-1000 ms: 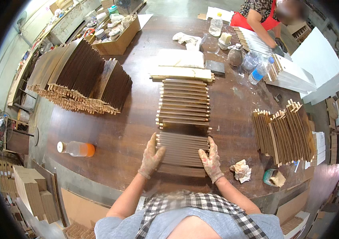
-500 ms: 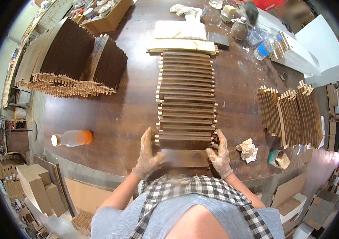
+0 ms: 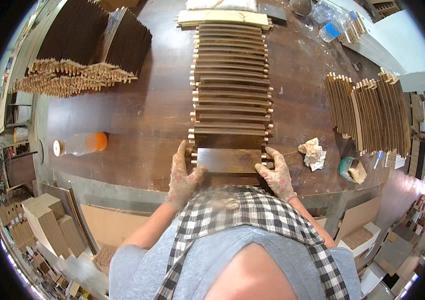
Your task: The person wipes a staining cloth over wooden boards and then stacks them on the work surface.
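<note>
A row of dark brown wooden slats (image 3: 230, 95) with pale dowel pegs at both ends runs up the middle of the table. At its near end a wider-faced wooden slat (image 3: 229, 159) tilts toward me, its face catching light. My left hand (image 3: 183, 180), in a stained, patterned glove, grips this slat's left end, thumb on the near side and fingers stretched along the dowels. My right hand (image 3: 277, 179), gloved alike, holds the right end with its thumb on the slat. Another dark board lies partly hidden between the tilted slat and my checked apron.
Tall stacks of dowelled slats (image 3: 77, 45) stand far left, smaller ones (image 3: 367, 112) at right. A bottle (image 3: 83, 144) with orange liquid lies left. Crumpled cloth (image 3: 312, 153) and a green-sided container (image 3: 352, 170) sit right. A pale board (image 3: 222, 18) crosses the row's far end.
My view has tipped nearer, so the table's contents sit higher in the picture. The near slat's face now shows plainly between my hands, where it was blurred before.
</note>
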